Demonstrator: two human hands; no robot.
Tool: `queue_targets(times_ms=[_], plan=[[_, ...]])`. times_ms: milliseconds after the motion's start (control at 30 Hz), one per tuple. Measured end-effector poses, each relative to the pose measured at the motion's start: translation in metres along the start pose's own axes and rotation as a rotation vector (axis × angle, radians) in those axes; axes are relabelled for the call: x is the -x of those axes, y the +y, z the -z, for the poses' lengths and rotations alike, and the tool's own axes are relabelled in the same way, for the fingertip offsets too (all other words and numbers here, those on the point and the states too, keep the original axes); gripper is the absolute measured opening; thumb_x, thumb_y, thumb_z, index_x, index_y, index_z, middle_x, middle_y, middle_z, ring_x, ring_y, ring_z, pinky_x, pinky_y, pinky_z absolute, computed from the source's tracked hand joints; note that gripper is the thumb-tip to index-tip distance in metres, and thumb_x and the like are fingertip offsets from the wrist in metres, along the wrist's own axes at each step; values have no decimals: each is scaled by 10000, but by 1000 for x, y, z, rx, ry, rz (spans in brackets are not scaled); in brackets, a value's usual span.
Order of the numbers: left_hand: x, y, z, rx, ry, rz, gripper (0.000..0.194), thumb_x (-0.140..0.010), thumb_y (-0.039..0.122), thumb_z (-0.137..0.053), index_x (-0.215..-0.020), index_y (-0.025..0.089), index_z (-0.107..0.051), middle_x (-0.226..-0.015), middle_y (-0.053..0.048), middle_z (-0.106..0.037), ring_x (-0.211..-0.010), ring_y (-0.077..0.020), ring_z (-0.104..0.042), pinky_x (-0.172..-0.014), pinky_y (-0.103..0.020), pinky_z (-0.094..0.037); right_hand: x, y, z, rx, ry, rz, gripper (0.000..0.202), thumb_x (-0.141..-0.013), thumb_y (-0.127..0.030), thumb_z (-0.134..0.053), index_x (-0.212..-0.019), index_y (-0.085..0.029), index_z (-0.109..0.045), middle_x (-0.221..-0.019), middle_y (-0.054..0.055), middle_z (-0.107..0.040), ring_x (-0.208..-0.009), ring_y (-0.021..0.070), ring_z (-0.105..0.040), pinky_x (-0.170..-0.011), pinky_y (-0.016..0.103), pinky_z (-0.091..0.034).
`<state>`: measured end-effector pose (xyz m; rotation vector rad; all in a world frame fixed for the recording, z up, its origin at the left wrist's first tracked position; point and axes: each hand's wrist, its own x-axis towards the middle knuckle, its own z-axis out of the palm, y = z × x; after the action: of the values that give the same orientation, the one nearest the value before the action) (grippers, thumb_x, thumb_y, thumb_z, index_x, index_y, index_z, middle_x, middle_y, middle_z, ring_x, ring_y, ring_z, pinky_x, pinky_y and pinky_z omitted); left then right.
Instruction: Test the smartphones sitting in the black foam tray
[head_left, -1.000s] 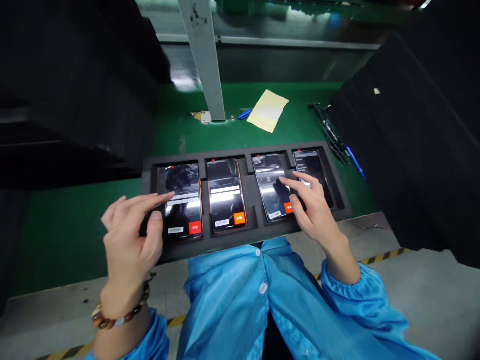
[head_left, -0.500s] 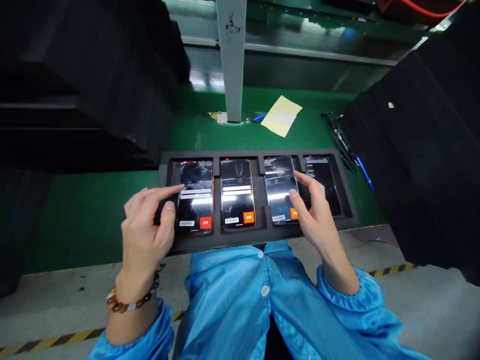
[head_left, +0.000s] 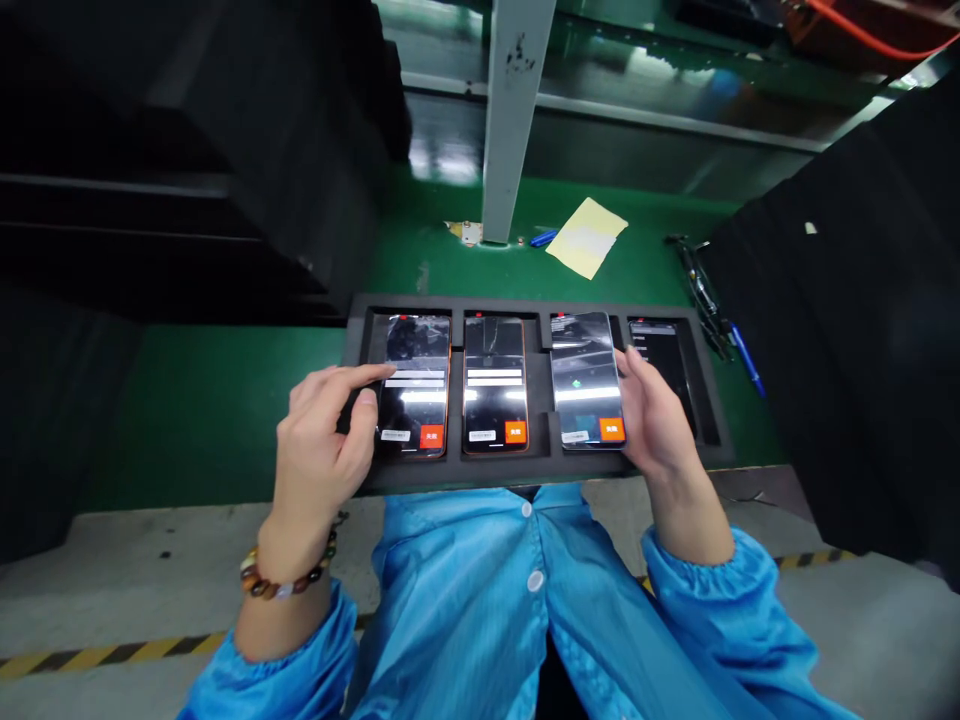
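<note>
One green counter (head_left: 176, 410) carries a black tray (head_left: 480, 475) with four slots (head_left: 377, 340). My left hand (head_left: 322, 430) grips nothing, one finger at the first phone (head_left: 416, 410). My right hand (head_left: 660, 420) seems to grip the third phone (head_left: 586, 375), just over its slot; I guess this handling step next calls for steadiness. The rest sit in their slots.

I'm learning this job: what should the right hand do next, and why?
Perhaps secure the third phone from the left with the right hand before any lift: that hand is at the phone's right edge but partly hidden, so its grip looks uncertain, and the left hand is at the leftmost phone.
</note>
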<state>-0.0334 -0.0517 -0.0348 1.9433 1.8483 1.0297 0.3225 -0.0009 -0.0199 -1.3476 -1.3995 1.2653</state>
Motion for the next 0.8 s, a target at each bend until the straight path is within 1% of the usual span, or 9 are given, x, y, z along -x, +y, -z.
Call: queue_targets(times_ms=[67, 167, 267, 333, 400, 467, 600, 700, 800], plan=[[0, 0, -1, 13, 5, 0, 315, -1112, 335, -503, -1259, 255, -769, -1252, -68, -794, -1215, -277, -689, -1177, -484, -474, 0, -5, 6, -88, 1, -31, 752, -1102, -731, -255, -1399, -243, -743, -1326, 144, -802, -1365, 378, -702, -1126, 659, -573], [0, -1, -1, 20, 16, 8, 307, -1110, 340, -508, -1250, 266, -772, -1244, -58, -798, -1200, -269, -695, -1153, -460, -483, 2, -7, 9, -123, -61, -36, 843, -1093, -760, -123, -1464, -273, -702, -1422, 128, -764, -1374, 374, -701, -1094, 688, -583], [0, -1, -1, 13, 19, 27, 309, -1110, 349, -506, -1250, 274, -771, -1245, -54, -801, -1189, -266, -700, -1127, -447, -493, 3, -8, 0, -163, -189, -83, 881, -1080, -762, -9, -1569, -334, -603, -1552, 97, -687, -1403, 347, -688, -1060, 680, -606], [-1, -1, 0, 13, 19, 36, 308, -1108, 349, -507, -1242, 270, -773, -1244, -55, -801, -1187, -265, -701, -1121, -447, -497, 2, -9, -11, -241, -241, -120, 856, -1084, -737, 10, -1598, -363, -564, -1627, 82, -629, -1422, 330, -678, -1064, 669, -614], [-1, 0, 0, 18, 23, 41, 306, -1106, 347, -510, -1231, 265, -776, -1236, -57, -801, -1183, -265, -703, -1113, -446, -503, 2, -10, -23, -296, -246, -133, 810, -1101, -697, -3, -1609, -380, -549, -1696, 54, -562, -1471, 305, -641, -1114, 657, -600], [-1, 2, 0, 25, 25, 46, 306, -1108, 349, -508, -1228, 265, -777, -1231, -58, -800, -1181, -264, -704, -1109, -445, -506, 2, -11, -32, -284, -218, -129, 756, -1119, -660, -22, -1631, -412, -519, -1742, 8, -505, -1537, 273, -577, -1176, 639, -569], [-1, 3, 0, 23, 24, 55, 310, -1115, 365, -503, -1226, 271, -777, -1235, -63, -795, -1188, -267, -703, -1109, -445, -506, 3, -11, -35, -271, -130, -148, 671, -1138, -576, -51, -1625, -485, -502, -1756, -49, -477, -1606, 248, -485, -1198, 655, -541], [-1, 2, 0, 24, 22, 61, 306, -1116, 370, -505, -1226, 277, -775, -1237, -61, -793, -1190, -265, -704, -1111, -442, -508, 6, -14, -27, -342, -143, -193, 707, -1132, -528, -46, -1560, -407, -595, -1737, -3, -505, -1616, 266, -467, -1207, 701, -512], [-1, 2, 0, 23, 22, 70, 306, -1117, 370, -505, -1233, 280, -774, -1250, -64, -790, -1208, -265, -704, -1117, -441, -509, 14, -18, -16, -440, -159, -263, 739, -1123, -565, -90, -1422, -298, -710, -1602, 98, -642, -1562, 305, -533, -1237, 727, -471]])
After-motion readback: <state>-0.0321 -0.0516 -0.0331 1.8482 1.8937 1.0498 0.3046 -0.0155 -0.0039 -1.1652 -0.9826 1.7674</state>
